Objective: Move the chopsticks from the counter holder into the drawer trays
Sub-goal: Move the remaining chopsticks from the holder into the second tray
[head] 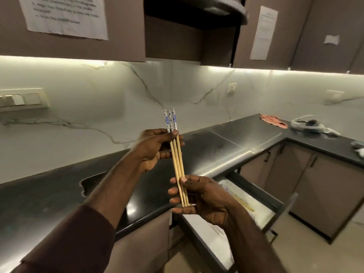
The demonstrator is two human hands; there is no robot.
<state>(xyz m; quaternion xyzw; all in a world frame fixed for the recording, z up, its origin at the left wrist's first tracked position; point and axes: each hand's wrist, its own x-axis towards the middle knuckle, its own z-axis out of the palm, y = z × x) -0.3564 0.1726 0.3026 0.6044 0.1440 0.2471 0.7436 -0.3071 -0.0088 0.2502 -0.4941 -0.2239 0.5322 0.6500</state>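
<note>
Three wooden chopsticks (177, 162) with blue-and-white patterned tops stand nearly upright in front of me, held together as a bundle. My left hand (155, 148) pinches them near the patterned tops, thumb on the front. My right hand (199, 198) grips their thin lower ends. Below and to the right, the drawer (275, 205) stands open, and a white tray (258, 213) inside it holds at least one chopstick (243, 202). The counter holder is not in view.
A black counter (59, 194) runs along the marble wall, with a steel sink area (226, 146) behind my hands. A pink cloth (272, 120) and a white bundle (309, 125) lie at the far right. Cabinets hang overhead.
</note>
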